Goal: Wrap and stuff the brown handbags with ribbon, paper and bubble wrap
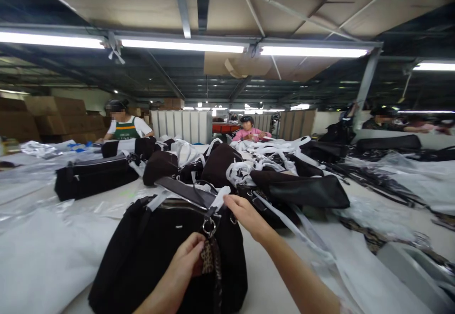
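A black handbag (152,252) stands upright in front of me, with a silver ring (209,227) near its top right. From that ring hang a leopard-print tag (207,258) and a dark braided strap (217,276). My left hand (190,254) is closed on the leopard-print tag against the bag's front. At the bag's top right corner, my right hand (245,213) pinches white wrapping paper (220,199) around the end of the handle. The handle (185,191) lies across the bag's top, its other end wrapped in white too.
Several black bags, one at left (95,176) and a long one at right (305,189), lie on the table with white wrapping strips (270,150). A grey tape dispenser-like object (408,271) sits at lower right. Co-workers are at left (126,126), centre (250,131) and right.
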`<state>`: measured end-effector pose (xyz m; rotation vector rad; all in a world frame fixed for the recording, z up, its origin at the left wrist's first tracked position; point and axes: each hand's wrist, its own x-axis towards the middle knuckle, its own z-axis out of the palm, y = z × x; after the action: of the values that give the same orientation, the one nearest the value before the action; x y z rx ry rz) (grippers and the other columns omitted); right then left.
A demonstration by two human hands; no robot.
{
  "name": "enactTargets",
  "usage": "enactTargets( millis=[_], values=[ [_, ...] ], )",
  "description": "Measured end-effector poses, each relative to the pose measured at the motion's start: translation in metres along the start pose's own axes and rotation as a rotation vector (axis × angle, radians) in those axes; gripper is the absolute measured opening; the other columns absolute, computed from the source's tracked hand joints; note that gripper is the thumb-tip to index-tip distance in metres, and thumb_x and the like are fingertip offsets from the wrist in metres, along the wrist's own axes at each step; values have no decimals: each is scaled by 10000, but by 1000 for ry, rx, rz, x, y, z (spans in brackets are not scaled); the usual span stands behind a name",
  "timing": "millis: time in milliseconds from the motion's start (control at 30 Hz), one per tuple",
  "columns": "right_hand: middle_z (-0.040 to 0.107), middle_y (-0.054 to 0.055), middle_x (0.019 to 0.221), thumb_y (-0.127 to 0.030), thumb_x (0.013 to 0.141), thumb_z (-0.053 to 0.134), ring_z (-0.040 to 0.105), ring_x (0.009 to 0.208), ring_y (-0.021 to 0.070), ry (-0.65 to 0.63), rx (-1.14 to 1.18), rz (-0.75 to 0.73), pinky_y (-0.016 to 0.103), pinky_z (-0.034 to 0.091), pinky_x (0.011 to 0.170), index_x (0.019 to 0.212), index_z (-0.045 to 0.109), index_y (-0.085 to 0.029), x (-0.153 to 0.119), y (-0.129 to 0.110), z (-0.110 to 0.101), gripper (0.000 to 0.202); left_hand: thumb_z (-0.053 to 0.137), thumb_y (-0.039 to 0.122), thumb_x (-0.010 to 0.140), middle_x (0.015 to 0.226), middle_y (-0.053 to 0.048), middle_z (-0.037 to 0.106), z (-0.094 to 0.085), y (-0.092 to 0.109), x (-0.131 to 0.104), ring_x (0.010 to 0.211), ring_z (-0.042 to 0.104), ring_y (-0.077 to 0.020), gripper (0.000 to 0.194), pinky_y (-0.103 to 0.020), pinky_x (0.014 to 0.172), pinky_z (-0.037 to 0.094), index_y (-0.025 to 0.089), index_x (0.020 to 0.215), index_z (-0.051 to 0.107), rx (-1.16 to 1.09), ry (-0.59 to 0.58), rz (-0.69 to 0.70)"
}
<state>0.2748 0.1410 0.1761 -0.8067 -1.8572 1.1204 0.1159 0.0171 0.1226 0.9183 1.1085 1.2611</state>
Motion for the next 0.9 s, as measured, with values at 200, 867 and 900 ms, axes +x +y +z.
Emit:
enactTargets(
  millis=[200,867,900],
  values=[
    [631,78,1241,-395,807,631,571,1135,251,-66,-145,-36,389,430,987,1244,583,-192,-21,8,-3,485,598,645,774,914,-45,658,5,18,3,813,658,-233,517,-358,688,539,200,1034,559,-74,45,-1],
    [688,26,911,-213,790,635,661,793,203,85,-589,-111,273,501,684,978,644,-232,-94,-10,68,190,853,484,499,823,-68,747,-17,13,-3,831,673,-287,467,-337,759,516,160,816,741,74,-109,-57],
    [688,37,920,-231,788,641,669,807,224,84,-675,-140,287,513,674,982,637,-226,-93,-7,70,194,861,455,494,819,-67,748,-23,15,1,842,674,-291,471,-339,759,517,168,850,748,8,-110,-78]
  ],
)
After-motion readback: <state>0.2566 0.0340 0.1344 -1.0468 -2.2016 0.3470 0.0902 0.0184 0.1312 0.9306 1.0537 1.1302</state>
